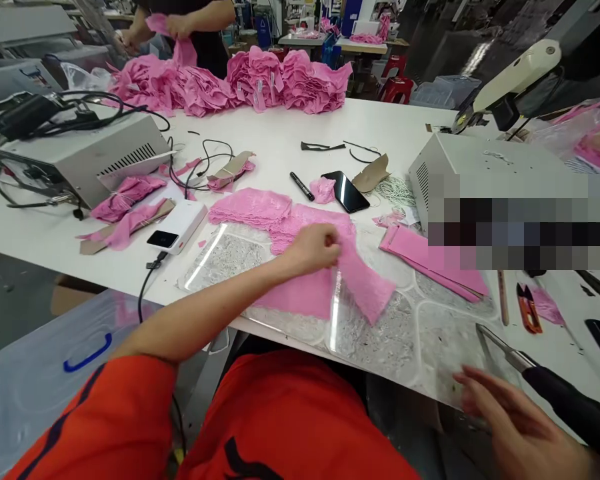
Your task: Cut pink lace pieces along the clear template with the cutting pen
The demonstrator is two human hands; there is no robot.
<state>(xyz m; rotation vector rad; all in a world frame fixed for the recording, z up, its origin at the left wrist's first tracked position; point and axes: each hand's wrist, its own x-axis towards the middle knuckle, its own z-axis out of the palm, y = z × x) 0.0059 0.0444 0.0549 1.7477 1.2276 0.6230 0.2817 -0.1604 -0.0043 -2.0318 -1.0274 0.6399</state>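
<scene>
My left hand [316,250] is closed in a pinch on a pink fabric piece [367,283], which hangs down to the right over a clear plastic sheet [375,327]. Under and behind that hand lie layered pink lace pieces [253,207], and a flat pink panel [300,297] spreads just below it. At the lower right, my right hand [520,427] has its fingers stretched out, slightly blurred, with nothing seen in them. Close beside it is a black-handled tool [565,393] with a bent metal tip, resembling a soldering iron.
Grey boxes [90,150] [500,163] stand at both sides. A white power bank [180,227], marker [301,187], phone [346,191], folded pink strips [435,260] and orange snips [529,309] lie around. Behind a pink fabric heap [180,87], another person's hands hold pink cloth.
</scene>
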